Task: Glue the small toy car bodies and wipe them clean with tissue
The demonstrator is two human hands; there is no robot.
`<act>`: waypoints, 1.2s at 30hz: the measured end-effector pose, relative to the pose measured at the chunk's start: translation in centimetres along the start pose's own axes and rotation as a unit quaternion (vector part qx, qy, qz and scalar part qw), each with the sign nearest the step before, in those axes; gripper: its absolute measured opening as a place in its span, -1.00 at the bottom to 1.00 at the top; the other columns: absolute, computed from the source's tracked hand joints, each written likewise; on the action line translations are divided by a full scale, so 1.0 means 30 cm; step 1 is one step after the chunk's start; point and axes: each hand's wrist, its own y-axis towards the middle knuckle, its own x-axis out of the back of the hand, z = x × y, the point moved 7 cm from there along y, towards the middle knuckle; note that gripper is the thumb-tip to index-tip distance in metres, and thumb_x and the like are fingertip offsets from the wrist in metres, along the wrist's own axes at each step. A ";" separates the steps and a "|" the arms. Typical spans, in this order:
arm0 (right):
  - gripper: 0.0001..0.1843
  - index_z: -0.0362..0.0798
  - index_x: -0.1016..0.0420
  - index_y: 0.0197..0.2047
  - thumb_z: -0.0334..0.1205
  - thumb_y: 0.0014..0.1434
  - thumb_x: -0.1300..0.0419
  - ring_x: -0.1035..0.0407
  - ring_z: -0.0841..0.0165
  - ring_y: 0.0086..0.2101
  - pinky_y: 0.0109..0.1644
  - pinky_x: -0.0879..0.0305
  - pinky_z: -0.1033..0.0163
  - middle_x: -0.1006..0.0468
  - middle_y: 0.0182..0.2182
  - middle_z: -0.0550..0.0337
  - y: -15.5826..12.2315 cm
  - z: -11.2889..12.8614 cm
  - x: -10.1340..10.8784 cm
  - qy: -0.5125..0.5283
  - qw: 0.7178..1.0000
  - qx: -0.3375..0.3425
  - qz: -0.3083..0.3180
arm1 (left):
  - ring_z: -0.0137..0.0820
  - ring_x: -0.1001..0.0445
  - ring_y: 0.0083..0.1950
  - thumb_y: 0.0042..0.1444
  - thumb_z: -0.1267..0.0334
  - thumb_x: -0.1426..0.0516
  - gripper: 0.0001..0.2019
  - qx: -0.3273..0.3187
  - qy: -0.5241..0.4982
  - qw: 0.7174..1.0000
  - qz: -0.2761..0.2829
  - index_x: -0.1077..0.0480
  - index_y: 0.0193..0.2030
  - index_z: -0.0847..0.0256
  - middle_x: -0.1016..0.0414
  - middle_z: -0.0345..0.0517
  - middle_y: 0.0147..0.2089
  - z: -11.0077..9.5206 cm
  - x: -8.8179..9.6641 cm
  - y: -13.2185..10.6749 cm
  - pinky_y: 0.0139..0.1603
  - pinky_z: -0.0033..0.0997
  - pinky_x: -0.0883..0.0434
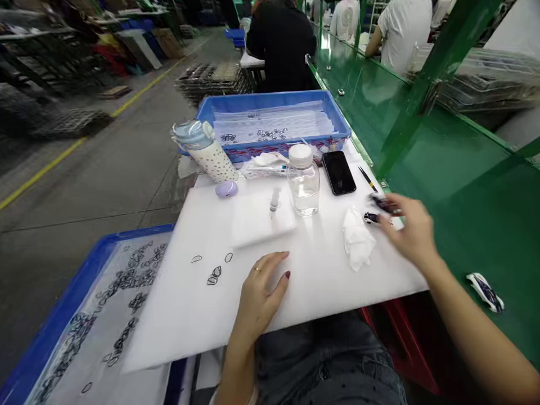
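My left hand (pixel 261 287) lies flat on the white foam board (pixel 320 270), fingers together, holding nothing, just right of a few small black rings (pixel 213 275). My right hand (pixel 411 228) reaches to the board's right edge; its blurred fingertips are at a small dark object (pixel 382 203). Whether they grip it is unclear. A small white and dark piece (pixel 371 218) lies beside a crumpled white cloth (pixel 358 239).
A clear bottle (pixel 302 180), syringe (pixel 274 201), black phone (pixel 338 172), spotted cup (pixel 208 152) and purple lump (pixel 226 189) stand farther back. Blue trays (pixel 270 103) (pixel 76 287) hold rings. The green conveyor (pixel 455 169) carries a white toy car (pixel 485 291). People sit ahead.
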 end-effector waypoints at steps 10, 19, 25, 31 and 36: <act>-0.63 -0.14 -0.40 0.14 -0.36 0.26 -0.13 -0.42 0.18 0.04 0.12 -0.34 0.05 -0.52 0.05 -0.08 0.017 0.519 -0.425 0.300 0.892 0.026 0.338 | -0.19 -0.34 0.36 0.30 0.33 -0.05 -0.33 -0.046 0.083 0.995 -0.039 0.07 0.48 -0.14 -0.28 -0.11 0.40 -0.027 -0.013 -0.186 0.29 -0.11 -0.43; -0.84 -0.11 -0.45 -0.18 -0.19 0.30 -0.14 -0.40 0.26 -0.29 -0.19 -0.17 0.23 -0.52 -0.38 0.13 0.220 0.514 -0.587 0.292 0.895 -0.110 0.318 | -0.16 -0.49 0.19 0.12 0.38 -0.24 -0.41 -0.100 0.091 0.991 0.001 -0.30 0.30 -0.03 -0.25 -0.02 0.41 -0.078 -0.067 -0.145 0.12 -0.13 -0.54; -0.71 -0.07 -0.42 -0.29 -0.06 0.36 -0.05 -0.36 0.37 -0.29 -0.17 -0.19 0.27 -0.50 -0.34 0.20 0.218 0.554 -0.543 0.397 0.847 -0.089 0.342 | -0.11 -0.49 0.06 -0.07 0.38 -0.35 -0.48 -0.094 0.056 0.993 -0.038 -0.46 0.10 0.16 -0.57 0.00 0.08 -0.095 -0.044 -0.054 0.09 -0.04 -0.51; -0.74 0.02 -0.51 -0.18 0.03 0.23 -0.24 -0.26 0.43 -0.35 -0.22 -0.21 0.28 -0.38 -0.37 0.25 0.118 0.569 -0.331 0.671 0.699 -0.178 0.172 | -0.18 -0.52 -0.09 -0.04 0.32 -0.35 -0.74 0.013 -0.047 0.994 -0.093 -0.56 -0.15 0.16 -0.64 -0.11 -0.14 -0.082 -0.035 -0.004 -0.02 -0.10 -0.48; -0.17 -0.04 -0.21 -0.62 0.64 0.05 0.13 0.02 0.45 -0.60 -0.46 -0.01 0.22 0.02 -0.67 0.31 0.055 0.558 -0.279 0.730 0.630 -0.231 0.132 | -0.21 -0.52 -0.08 -0.03 0.27 -0.37 -0.75 0.023 -0.084 0.991 -0.105 -0.58 -0.16 0.14 -0.64 -0.14 -0.14 -0.069 -0.028 0.004 -0.02 -0.14 -0.45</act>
